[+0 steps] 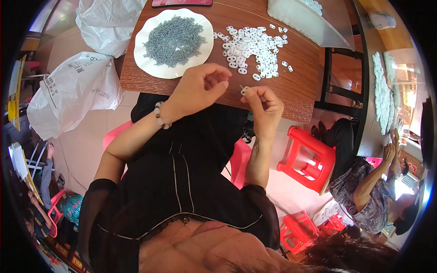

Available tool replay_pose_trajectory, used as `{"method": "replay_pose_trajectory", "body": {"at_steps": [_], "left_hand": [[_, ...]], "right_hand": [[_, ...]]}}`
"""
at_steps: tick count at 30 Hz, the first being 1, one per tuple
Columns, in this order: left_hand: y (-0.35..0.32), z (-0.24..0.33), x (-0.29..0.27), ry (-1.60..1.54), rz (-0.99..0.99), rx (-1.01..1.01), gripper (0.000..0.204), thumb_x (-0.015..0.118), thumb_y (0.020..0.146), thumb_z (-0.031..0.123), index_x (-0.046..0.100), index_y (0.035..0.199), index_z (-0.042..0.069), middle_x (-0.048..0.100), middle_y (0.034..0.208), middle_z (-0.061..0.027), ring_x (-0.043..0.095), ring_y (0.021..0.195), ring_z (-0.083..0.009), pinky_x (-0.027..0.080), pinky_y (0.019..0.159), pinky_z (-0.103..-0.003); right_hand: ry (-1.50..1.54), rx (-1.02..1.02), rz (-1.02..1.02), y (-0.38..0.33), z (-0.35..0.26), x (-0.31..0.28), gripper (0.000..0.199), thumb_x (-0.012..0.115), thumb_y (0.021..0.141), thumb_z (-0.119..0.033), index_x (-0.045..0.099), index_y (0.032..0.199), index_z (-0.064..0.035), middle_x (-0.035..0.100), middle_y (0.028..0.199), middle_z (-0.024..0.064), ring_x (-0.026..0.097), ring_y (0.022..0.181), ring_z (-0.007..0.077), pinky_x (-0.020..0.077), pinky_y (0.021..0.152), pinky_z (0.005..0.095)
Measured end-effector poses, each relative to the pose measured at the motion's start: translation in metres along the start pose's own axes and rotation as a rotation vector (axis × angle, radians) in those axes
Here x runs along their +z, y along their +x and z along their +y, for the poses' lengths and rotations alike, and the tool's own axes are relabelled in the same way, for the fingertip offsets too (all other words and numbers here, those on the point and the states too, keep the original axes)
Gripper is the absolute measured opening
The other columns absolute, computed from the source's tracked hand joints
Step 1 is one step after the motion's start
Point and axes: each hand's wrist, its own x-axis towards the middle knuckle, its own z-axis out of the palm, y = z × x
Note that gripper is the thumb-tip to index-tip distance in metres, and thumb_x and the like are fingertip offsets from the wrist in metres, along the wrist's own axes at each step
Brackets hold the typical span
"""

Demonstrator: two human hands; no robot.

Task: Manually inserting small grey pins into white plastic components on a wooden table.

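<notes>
Over the near edge of the brown table, my right hand pinches a small white two-hole plastic piece between thumb and forefinger. A thin short pin sticks up from that piece. To its left hovers my left hand, fingers loosely curled and thumb apart, with nothing visible in it. A white scalloped plate holds a heap of short grey pins just beyond my left hand. Many more white two-hole pieces lie in a loose pile beyond my right hand.
A clear plastic bin with white pieces stands at the table's far right. White sacks rest at left. Red stools stand at right, where another person works at a table bearing rows of white pieces.
</notes>
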Motion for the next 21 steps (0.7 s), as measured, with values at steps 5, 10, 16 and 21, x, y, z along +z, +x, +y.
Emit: {"method": "replay_pose_trajectory", "body": {"at_steps": [5, 10, 16, 21], "left_hand": [[0.033, -0.005, 0.018, 0.834, 0.07, 0.525, 0.017, 0.067, 0.081, 0.01, 0.065, 0.098, 0.008, 0.056, 0.091, -0.0079, 0.058, 0.078, -0.0228, 0.048, 0.066, -0.032], [0.053, -0.023, 0.027, 1.021, 0.047, 0.627, 0.014, 0.069, 0.079, 0.012, 0.064, 0.091, 0.009, 0.055, 0.088, -0.0068, 0.057, 0.082, -0.0259, 0.048, 0.069, -0.036], [0.055, -0.021, 0.025, 1.071, 0.031, 0.628, 0.011, 0.067, 0.08, 0.013, 0.063, 0.09, 0.009, 0.057, 0.088, -0.006, 0.056, 0.082, -0.0266, 0.048, 0.069, -0.037], [0.055, -0.019, 0.026, 1.103, 0.024, 0.62, 0.01, 0.067, 0.081, 0.014, 0.062, 0.088, 0.008, 0.059, 0.089, -0.0073, 0.057, 0.084, -0.0275, 0.048, 0.071, -0.038]], "right_hand": [[0.068, -0.051, 0.09, -0.001, -0.004, -0.014, 0.009, 0.064, 0.09, -0.008, 0.064, 0.085, 0.0003, 0.065, 0.074, 0.0023, 0.056, 0.068, 0.0045, 0.0416, 0.062, 0.0178], [0.095, -0.068, 0.092, -0.002, -0.003, -0.016, 0.009, 0.064, 0.09, -0.007, 0.064, 0.085, 0.0006, 0.065, 0.074, 0.0027, 0.057, 0.068, 0.0047, 0.0423, 0.062, 0.0176], [0.138, -0.061, 0.075, 0.0, 0.002, -0.017, 0.009, 0.063, 0.09, -0.006, 0.064, 0.086, 0.0008, 0.064, 0.075, 0.0028, 0.058, 0.069, 0.0056, 0.0434, 0.063, 0.018], [0.114, -0.046, 0.071, 0.0, 0.005, -0.019, 0.009, 0.063, 0.091, -0.007, 0.064, 0.088, 0.0009, 0.065, 0.076, 0.0035, 0.058, 0.07, 0.006, 0.043, 0.065, 0.0183]]}}
